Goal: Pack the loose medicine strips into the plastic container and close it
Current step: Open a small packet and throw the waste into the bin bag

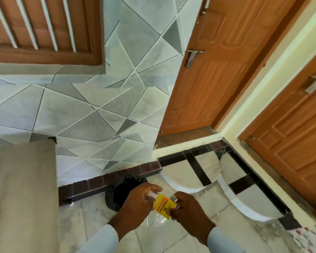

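Observation:
A clear plastic container (156, 217) is held in the air low in the head view, between both hands. My left hand (137, 201) grips its left side, fingers curled over the rim. My right hand (185, 207) grips its right side and pinches a yellow medicine strip (164, 205) with orange print at the container's mouth. The container's see-through walls are hard to make out against the floor. I cannot tell whether other strips lie inside it.
A black plastic bag (120, 192) lies on the floor by the brick skirting. A brown table top (22, 189) fills the left. Tiled wall ahead, wooden doors (213, 70) right, patterned cloth (312, 240) at bottom right.

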A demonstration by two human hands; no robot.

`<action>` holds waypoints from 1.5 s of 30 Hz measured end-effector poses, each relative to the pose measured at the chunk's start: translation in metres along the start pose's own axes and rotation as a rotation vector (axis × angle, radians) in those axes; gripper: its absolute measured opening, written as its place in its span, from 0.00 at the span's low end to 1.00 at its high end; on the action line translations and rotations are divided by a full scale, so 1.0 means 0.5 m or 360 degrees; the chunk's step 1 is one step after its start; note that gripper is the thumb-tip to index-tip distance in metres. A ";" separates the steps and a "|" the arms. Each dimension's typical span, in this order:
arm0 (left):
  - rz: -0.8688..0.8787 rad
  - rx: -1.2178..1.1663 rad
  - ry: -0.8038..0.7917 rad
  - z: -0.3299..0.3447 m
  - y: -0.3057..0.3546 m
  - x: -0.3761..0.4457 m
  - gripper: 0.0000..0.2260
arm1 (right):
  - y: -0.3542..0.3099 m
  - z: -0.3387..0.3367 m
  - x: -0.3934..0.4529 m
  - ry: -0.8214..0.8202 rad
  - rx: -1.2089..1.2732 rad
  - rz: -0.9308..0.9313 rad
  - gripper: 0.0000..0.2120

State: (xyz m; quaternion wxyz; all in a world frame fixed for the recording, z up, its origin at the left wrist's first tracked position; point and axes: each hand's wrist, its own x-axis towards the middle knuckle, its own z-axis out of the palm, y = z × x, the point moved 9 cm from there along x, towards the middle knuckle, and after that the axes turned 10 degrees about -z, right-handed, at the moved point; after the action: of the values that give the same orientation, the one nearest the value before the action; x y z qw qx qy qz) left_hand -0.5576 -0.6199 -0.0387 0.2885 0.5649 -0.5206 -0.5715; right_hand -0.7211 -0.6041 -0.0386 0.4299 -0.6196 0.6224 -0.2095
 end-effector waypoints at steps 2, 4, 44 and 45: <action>-0.0026 0.0034 0.0166 -0.023 -0.021 0.045 0.15 | 0.018 0.004 0.059 -0.0005 -0.0043 0.0008 0.06; -0.0123 0.0024 0.0303 -0.044 -0.056 0.092 0.14 | 0.044 0.024 0.132 -0.0065 -0.0075 -0.0012 0.10; -0.1602 0.0242 0.0244 -0.061 -1.022 0.761 0.23 | 0.822 0.638 0.892 -0.0740 -0.0385 0.0788 0.16; -0.1585 0.0256 0.0263 -0.066 -1.008 0.757 0.22 | 0.808 0.630 0.892 -0.0743 -0.0378 0.0784 0.21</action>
State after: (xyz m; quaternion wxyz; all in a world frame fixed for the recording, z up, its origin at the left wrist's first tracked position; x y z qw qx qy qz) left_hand -0.4699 -0.8294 -0.6274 -0.0232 0.8082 -0.2060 -0.5513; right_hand -0.6484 -0.8846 -0.6530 0.5231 -0.5279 0.6580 0.1214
